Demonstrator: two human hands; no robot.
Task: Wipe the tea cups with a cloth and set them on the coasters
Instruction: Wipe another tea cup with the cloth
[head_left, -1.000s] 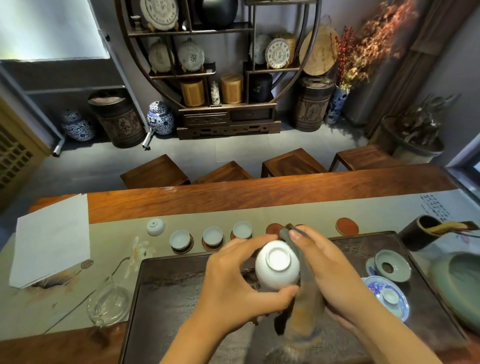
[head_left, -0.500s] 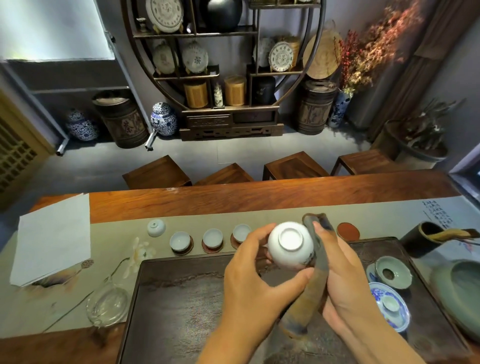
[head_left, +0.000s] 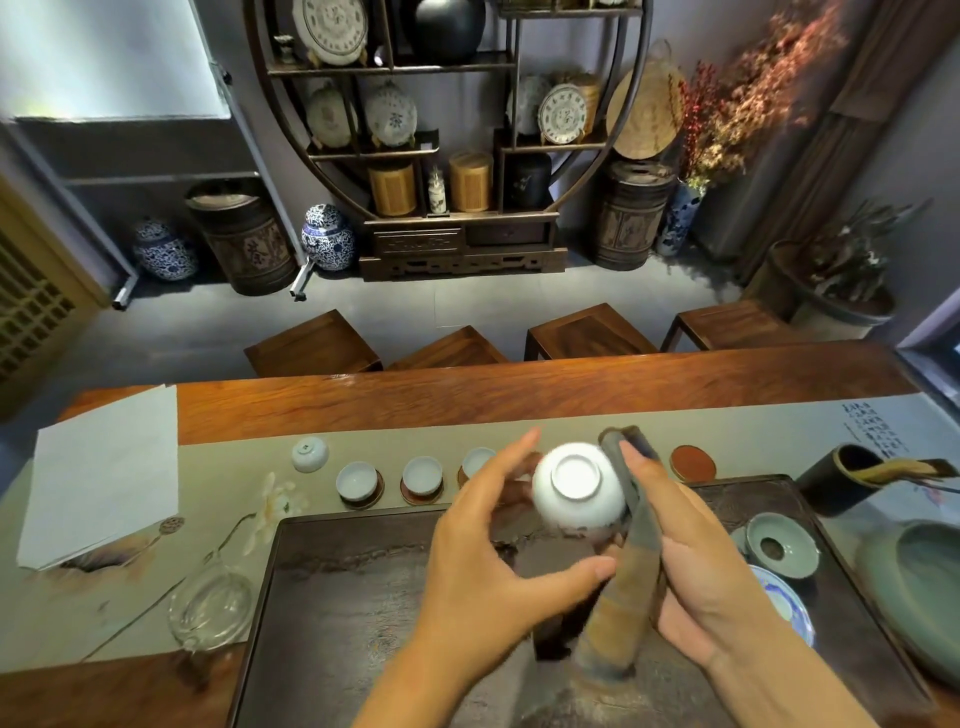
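Midway through the wiping step, a white tea cup (head_left: 577, 486) is held foot-up above the far edge of the dark tea tray (head_left: 374, 597), pressed against a folded brown cloth (head_left: 631, 566). The right hand (head_left: 701, 566) has its grip curled round the cloth, fingertips pinning the top fold to the cup's right side. The left hand (head_left: 493, 551) is spread around the cup's left side, fingers and thumb straight; whether they touch the cup cannot be told through the blur. Three cups (head_left: 422, 474) stand upright on coasters on the runner along the far side of the surface, left of the hands; a further small cup (head_left: 309, 453) sits upside down at the row's left end. One bare red coaster (head_left: 692, 462) lies just right of the cloth. By the look of it, the wiping is unfinished; the next move calls for turning the cup upright and lowering it squarely onto a free coaster.
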